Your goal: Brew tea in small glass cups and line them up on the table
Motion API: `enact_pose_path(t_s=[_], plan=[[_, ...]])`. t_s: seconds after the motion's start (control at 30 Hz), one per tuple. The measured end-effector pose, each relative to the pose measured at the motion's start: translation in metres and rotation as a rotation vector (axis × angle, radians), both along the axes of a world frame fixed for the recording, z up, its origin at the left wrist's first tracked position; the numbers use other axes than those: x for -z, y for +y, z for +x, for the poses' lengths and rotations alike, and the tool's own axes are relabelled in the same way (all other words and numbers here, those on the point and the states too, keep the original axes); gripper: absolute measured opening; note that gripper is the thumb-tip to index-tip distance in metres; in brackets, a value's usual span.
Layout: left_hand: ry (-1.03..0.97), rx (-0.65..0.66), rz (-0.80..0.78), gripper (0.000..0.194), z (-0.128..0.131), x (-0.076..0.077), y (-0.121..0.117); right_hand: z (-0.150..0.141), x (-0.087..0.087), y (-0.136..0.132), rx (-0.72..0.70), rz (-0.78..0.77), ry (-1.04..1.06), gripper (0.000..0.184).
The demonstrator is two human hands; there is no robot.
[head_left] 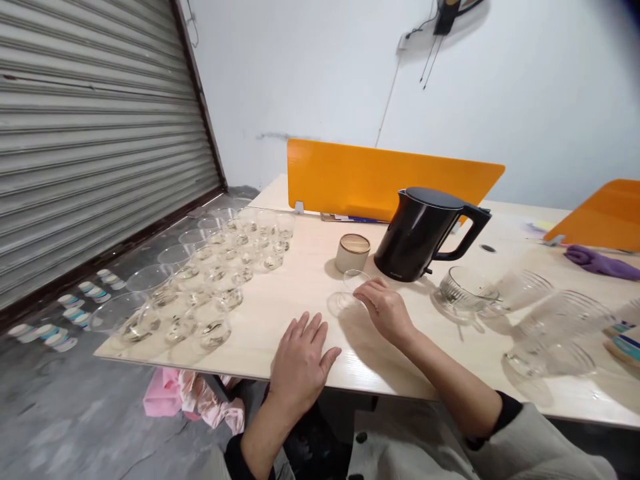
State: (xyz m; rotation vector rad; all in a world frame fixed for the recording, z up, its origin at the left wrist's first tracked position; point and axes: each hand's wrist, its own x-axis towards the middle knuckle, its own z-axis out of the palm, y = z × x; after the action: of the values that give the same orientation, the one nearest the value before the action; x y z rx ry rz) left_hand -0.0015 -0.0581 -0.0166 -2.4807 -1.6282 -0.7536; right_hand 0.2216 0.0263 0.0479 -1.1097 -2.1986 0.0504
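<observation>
Near edge: the pale wood-grain tabletop (293, 287) ends on the near side of the black electric kettle (417, 237); here's the left hand (300, 367) flat on it, fingers slightly spread, clasping nothing.
Open room: bare surface left of the kettle, up to rows of flared transparent cups (200, 293).
Small clear round cup (349, 291): front-left of the kettle, rim facing up; long axis unclear through the glare.
Right hand (385, 307): fingers together, pinching that cup's side.
Textures: glossy kettle, ribbed clear bowl (465, 291) to its right.
</observation>
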Motion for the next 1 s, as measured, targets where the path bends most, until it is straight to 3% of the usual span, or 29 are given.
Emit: enact_pose_path(t_s=[0.23, 0.37, 0.57, 0.67, 0.77, 1.0], plan=[[-0.009, 0.002, 0.004, 0.049, 0.000, 0.000, 0.000, 0.005, 0.001, 0.003, -0.053, -0.005, 0.004, 0.025], [-0.016, 0.004, 0.018, 0.048, 0.000, 0.001, 0.000, 0.011, 0.000, 0.001, -0.079, 0.072, -0.008, 0.022], [-0.040, 0.009, 0.044, 0.046, 0.001, 0.003, 0.001, 0.027, -0.031, 0.001, 0.053, 0.153, 0.036, 0.032], [-0.053, 0.007, 0.043, 0.045, 0.001, 0.003, 0.001, 0.038, -0.039, 0.016, 0.211, 0.072, 0.101, 0.038], [-0.058, 0.007, 0.039, 0.045, 0.002, 0.002, 0.000, 0.045, -0.033, 0.039, 0.302, -0.094, 0.214, 0.044], [-0.056, 0.010, 0.025, 0.045, 0.002, 0.002, 0.001, 0.033, -0.016, 0.097, 0.261, -0.394, 0.453, 0.086]])
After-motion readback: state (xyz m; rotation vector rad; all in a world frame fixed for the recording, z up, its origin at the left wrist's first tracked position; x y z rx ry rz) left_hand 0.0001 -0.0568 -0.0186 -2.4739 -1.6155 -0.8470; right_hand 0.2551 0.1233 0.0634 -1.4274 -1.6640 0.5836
